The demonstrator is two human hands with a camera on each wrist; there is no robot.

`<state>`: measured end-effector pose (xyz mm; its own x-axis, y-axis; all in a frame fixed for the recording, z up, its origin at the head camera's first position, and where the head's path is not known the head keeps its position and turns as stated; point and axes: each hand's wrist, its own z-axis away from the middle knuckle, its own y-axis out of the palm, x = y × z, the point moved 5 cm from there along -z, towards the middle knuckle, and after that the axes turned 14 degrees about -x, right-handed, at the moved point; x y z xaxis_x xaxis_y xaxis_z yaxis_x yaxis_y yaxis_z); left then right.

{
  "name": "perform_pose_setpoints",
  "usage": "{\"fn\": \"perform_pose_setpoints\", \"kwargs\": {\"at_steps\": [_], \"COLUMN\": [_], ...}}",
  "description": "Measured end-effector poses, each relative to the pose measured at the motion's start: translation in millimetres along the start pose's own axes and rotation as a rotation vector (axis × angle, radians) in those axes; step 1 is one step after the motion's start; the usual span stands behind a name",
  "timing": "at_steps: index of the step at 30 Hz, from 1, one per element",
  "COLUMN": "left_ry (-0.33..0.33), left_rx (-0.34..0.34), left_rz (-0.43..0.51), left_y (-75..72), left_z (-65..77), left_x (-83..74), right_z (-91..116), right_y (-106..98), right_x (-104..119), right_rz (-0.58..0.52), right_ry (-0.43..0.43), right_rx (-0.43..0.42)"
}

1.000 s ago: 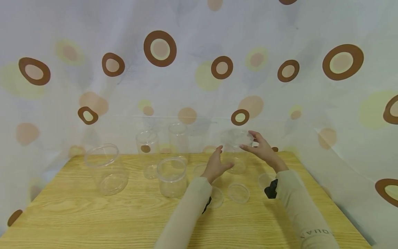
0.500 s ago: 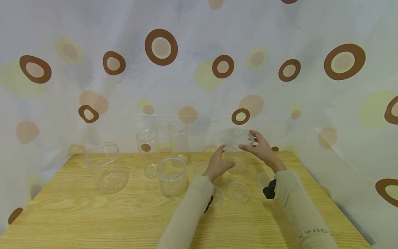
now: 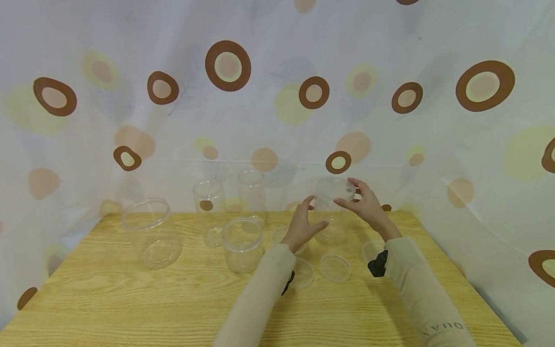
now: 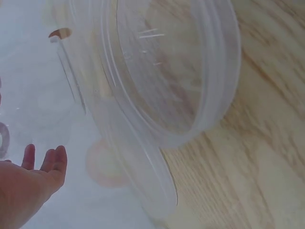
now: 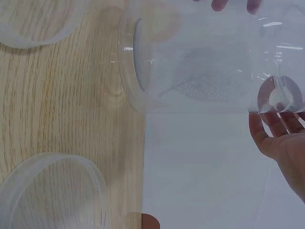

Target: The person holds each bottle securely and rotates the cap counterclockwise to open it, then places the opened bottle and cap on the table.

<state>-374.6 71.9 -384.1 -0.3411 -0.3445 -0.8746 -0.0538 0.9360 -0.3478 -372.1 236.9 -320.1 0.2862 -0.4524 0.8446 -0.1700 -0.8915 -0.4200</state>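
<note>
A tall clear plastic jar (image 3: 334, 219) stands upright toward the back right of the table. My right hand (image 3: 368, 205) holds its upper right side, thumb in front and fingers by the rim. My left hand (image 3: 300, 227) is at its left side, fingers and thumb spread around it. In the right wrist view the jar (image 5: 200, 71) appears sideways, with the right hand's fingers (image 5: 269, 125) at its upper end. Whether a lid sits on top is hard to tell through the plastic. A round clear lid (image 3: 335, 268) lies in front, between my forearms.
More lids lie near my wrists, one (image 3: 303, 273) by the left and one (image 3: 370, 251) by the right. To the left stand a wide jar (image 3: 151, 236), a short jar (image 3: 243, 250) and two tall jars (image 3: 208, 212), (image 3: 252, 197). A patterned sheet backs the table.
My left fingertips have risen slightly along the jar's side. The right hand has shifted only a little at the top. The other jars and lids stay where they were.
</note>
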Motion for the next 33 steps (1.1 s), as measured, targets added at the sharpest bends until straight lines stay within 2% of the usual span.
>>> {"fn": "perform_pose_setpoints", "kwargs": {"at_steps": [4, 10, 20, 25, 30, 33], "left_ry": [0.029, 0.035, 0.032, 0.000, -0.017, -0.017], "left_rx": [-0.014, -0.012, 0.045, 0.095, 0.140, 0.144], "left_rz": [-0.005, 0.019, 0.115, 0.162, 0.166, 0.169], "left_y": [-4.3, -9.6, -21.4, -27.3, -34.1, -38.8], "left_z": [-1.4, 0.6, 6.1, 10.8, 19.2, 24.4], "left_x": [-0.1, -1.3, -5.7, -5.4, -6.4, -7.8], "right_z": [-4, -7, 5, 12, 21, 26], "right_y": [1, 1, 2, 5, 8, 10], "right_x": [-7, -11, 7, 18, 29, 35], "right_rz": [-0.016, -0.045, -0.139, -0.186, -0.235, -0.252], "right_ry": [-0.002, -0.037, -0.022, -0.048, -0.083, -0.113], "right_rx": [0.007, 0.004, 0.052, 0.088, 0.156, 0.189]}}
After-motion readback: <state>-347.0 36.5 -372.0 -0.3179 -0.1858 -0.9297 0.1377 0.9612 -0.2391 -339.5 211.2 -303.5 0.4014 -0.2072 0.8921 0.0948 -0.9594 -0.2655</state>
